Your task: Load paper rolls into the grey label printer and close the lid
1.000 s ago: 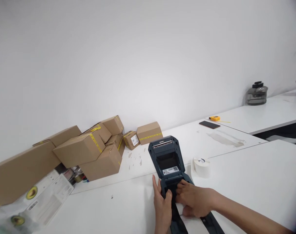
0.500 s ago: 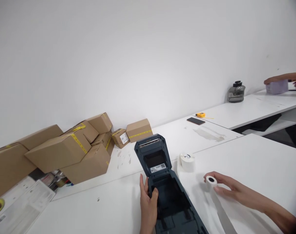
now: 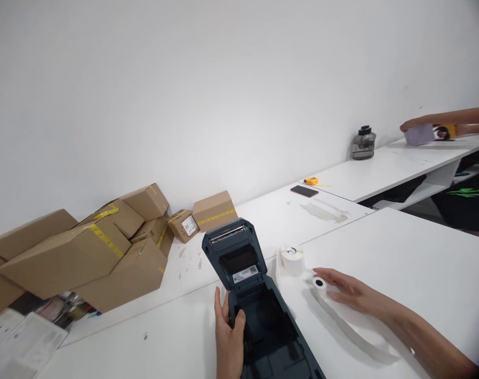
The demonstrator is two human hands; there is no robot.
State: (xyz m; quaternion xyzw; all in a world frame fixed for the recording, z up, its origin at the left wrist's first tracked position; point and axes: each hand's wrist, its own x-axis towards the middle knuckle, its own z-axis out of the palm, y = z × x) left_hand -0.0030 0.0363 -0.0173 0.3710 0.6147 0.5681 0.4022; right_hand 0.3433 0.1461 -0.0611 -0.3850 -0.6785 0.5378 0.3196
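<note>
A dark printer (image 3: 269,321) has its lid (image 3: 239,252) raised, and its inner bay is bare. My left hand (image 3: 229,334) grips the printer's left edge, thumb over the rim. To the right, my right hand (image 3: 342,288) is beside a small white paper roll (image 3: 319,285) on the table, its fingers apart around the roll's far side; whether they touch it is hard to tell. A strip of paper (image 3: 353,334) trails from that roll toward the front. Behind it stands a larger white label roll (image 3: 292,260) with its loose end hanging down on the left.
Cardboard boxes (image 3: 66,252) pile up at the left by plastic-wrapped papers (image 3: 26,345). Farther back are a phone (image 3: 304,191), a yellow tape measure (image 3: 311,180) and a jug (image 3: 363,143). Another person's hands hold a purple item (image 3: 419,135) at far right.
The view has turned right, shifting everything leftward. My right hand's fingers have loosened around the small roll, and its paper strip now lies lower on the table. My left hand keeps its grip.
</note>
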